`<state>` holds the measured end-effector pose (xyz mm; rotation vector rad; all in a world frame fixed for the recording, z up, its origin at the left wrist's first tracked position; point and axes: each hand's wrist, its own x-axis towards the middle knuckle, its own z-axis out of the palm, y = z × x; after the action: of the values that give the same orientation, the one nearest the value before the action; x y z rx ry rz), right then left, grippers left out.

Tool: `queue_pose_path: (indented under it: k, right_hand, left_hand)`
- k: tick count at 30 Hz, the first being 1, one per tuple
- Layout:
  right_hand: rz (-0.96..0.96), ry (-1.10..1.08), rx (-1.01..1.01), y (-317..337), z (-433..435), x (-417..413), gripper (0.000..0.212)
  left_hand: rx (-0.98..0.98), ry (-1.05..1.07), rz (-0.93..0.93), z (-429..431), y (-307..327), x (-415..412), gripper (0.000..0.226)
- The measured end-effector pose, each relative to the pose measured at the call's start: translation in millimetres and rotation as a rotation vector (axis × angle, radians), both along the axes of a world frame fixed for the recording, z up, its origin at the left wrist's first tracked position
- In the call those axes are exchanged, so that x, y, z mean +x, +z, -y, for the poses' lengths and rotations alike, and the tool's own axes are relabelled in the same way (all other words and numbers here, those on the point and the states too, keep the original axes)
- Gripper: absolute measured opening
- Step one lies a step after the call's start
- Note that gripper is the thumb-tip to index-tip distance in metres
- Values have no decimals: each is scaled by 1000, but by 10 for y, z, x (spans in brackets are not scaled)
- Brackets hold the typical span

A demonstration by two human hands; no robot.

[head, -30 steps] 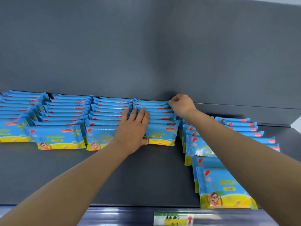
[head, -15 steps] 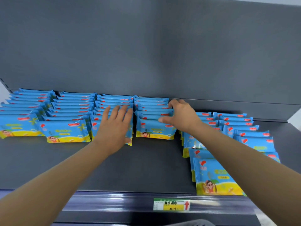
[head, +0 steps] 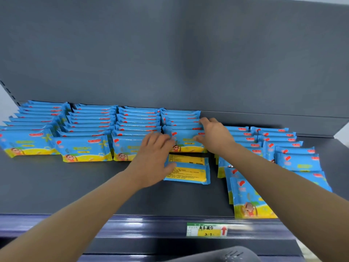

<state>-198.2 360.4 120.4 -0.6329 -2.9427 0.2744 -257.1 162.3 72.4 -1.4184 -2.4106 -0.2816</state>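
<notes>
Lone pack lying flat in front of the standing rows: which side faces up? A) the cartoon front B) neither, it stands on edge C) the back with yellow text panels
C: the lone pack lies flat, showing yellow text panels and no cartoon figure.

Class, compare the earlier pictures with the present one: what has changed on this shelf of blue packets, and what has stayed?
A packet now lies back-up before the fourth row, new since earlier. The left hand slid right from the third row to its left edge. The right hand came forward from the row's back to its front packets. Other rows and the price tag stayed.
</notes>
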Motion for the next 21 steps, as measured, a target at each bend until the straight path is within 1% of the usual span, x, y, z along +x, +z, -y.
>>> queue_pose_path:
  k: [2, 4, 6, 9, 11, 13, 14, 15, 17, 19, 21]
  right_hand:
    - [-12, 2, 30, -10, 3, -16, 50]
    - [-29, -7, 32, -18, -1, -5, 47]
    - [-46, -18, 25, -21, -5, 17, 45]
    - [-56, -15, 1, -21, -7, 31, 41]
    - [-69, -25, -59, -19, -17, 32, 41]
    - [-94, -70, -169, -2, -39, 33, 46]
    - [-111, -105, -236, 12, -52, 33, 48]
    - [-125, -140, -300, 28, -63, 32, 47]
    - [-135, -179, -389, 41, -95, 19, 41]
    - [-150, -196, -456, 38, -120, -5, 38]
    - [-154, -206, -507, 29, -137, -26, 42]
  left_hand:
    - [-186, -84, -63, -5, 39, 26, 73]
    - [-346, -101, -118, 2, 51, 41, 80]
    - [-453, -120, -127, -13, 20, 34, 75]
    - [-536, -123, -108, -46, -3, 0, 54]
    - [-535, -148, -121, -69, -14, 7, 39]
    - [-500, -147, -212, -99, -17, 33, 23]
    - [-443, -140, -234, -115, -6, 33, 21]
    - [-366, -144, -247, -141, 10, 15, 23]
    - [-271, -100, -249, -196, 91, -17, 30]
    - [-229, -47, -268, -239, 185, -59, 35]
    - [-243, 27, -277, -267, 229, -106, 29]
